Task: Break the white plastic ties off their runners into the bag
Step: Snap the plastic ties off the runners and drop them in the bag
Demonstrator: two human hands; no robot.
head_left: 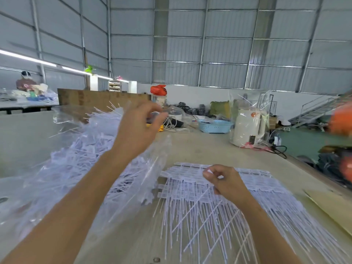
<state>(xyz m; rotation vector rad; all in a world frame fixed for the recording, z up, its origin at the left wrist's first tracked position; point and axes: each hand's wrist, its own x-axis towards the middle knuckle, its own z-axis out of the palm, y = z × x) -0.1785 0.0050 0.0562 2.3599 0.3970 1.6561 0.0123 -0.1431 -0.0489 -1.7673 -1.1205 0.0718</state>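
A large clear plastic bag [62, 168] full of loose white ties lies on the table at the left. My left hand [141, 126] is raised over the bag's far side, fingers loosely spread and empty. A flat stack of white ties still on their runners [270, 199] lies in front of me on the right. My right hand [224, 180] rests on that stack and pinches a white tie head [209, 171] between thumb and forefinger.
The table [200, 147] carries a blue basket [215, 126], a bagged white kettle [247, 128] with a dark cable, and a cardboard sheet [331, 208] at the right edge. A person [25, 81] sits at a far left table. Clutter and stairs lie behind.
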